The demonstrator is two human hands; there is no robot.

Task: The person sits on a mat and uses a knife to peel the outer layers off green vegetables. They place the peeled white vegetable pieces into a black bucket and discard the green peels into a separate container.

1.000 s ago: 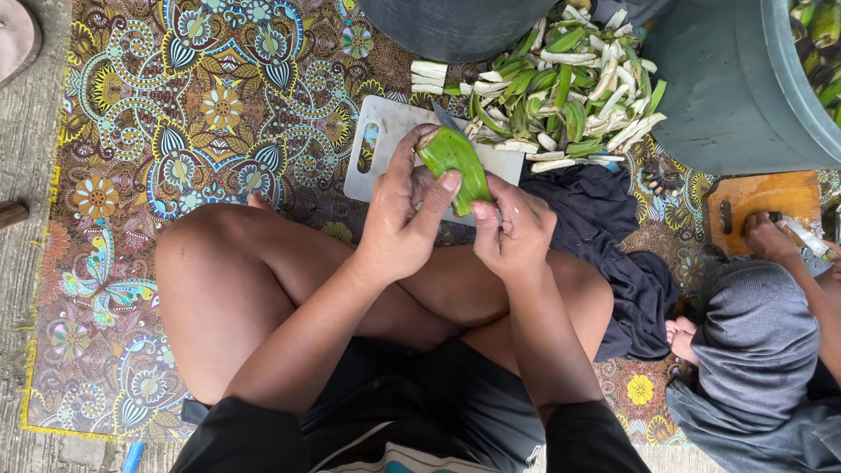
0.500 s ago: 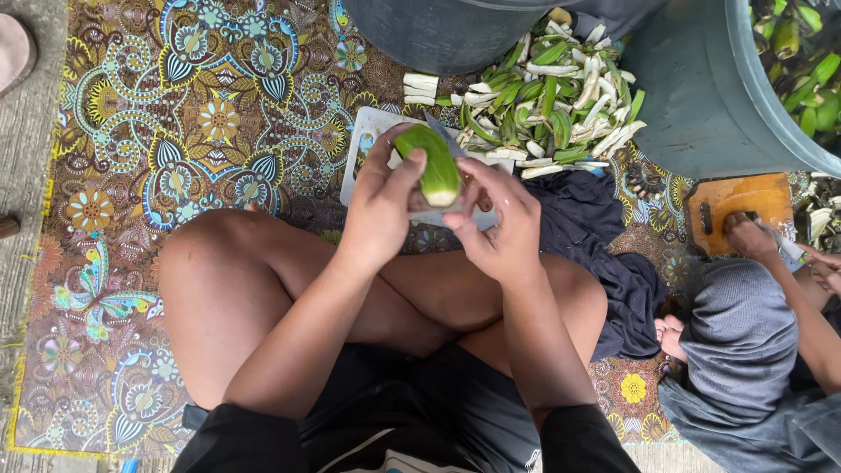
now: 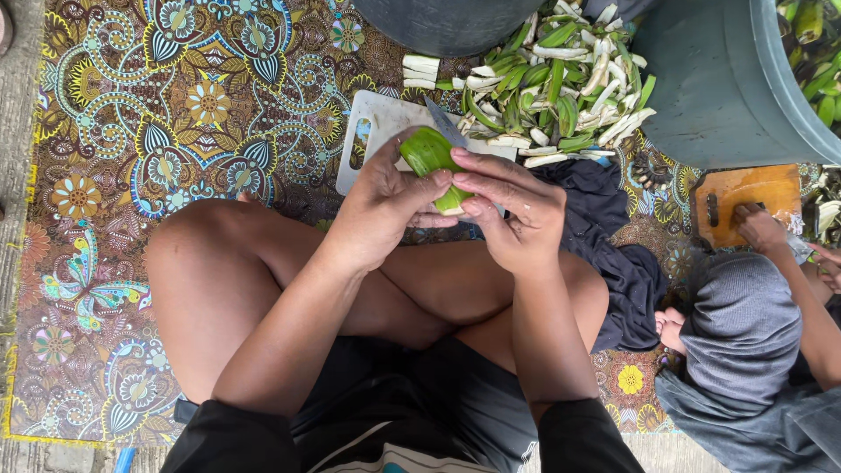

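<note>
While both sets of fingertips pinch around it, the short green unripe banana (image 3: 431, 156) sits between the two hands, just above the person's crossed bare knees. The left hand (image 3: 383, 203) wraps it from the left with thumb and fingers curled tight, and the right hand (image 3: 511, 208) closes on its near, pale cut end, fingers laid flat across it. Half a second ago the banana stood more upright and higher between the hands; now it tilts, its green tip pointing up and left, and the right-hand fingers have slid over its lower end. A second ago the left hand covered most of it from above; now more green skin shows.

Behind the hands, a grey knife blade (image 3: 445, 122) rests on the white plastic cutting board (image 3: 377, 123), its handle hidden by the banana and fingers. Beyond the board lies a heap of green peels and pale strips (image 3: 561, 79), pressed against a dark round tub (image 3: 447, 22) and a large teal plastic barrel (image 3: 718, 79). Everything rests on a patterned floral mat (image 3: 175, 96).

At the right edge, another person in a grey head covering (image 3: 740, 324) keeps a hand (image 3: 758, 226) on an orange wooden board (image 3: 745, 197), as before.
</note>
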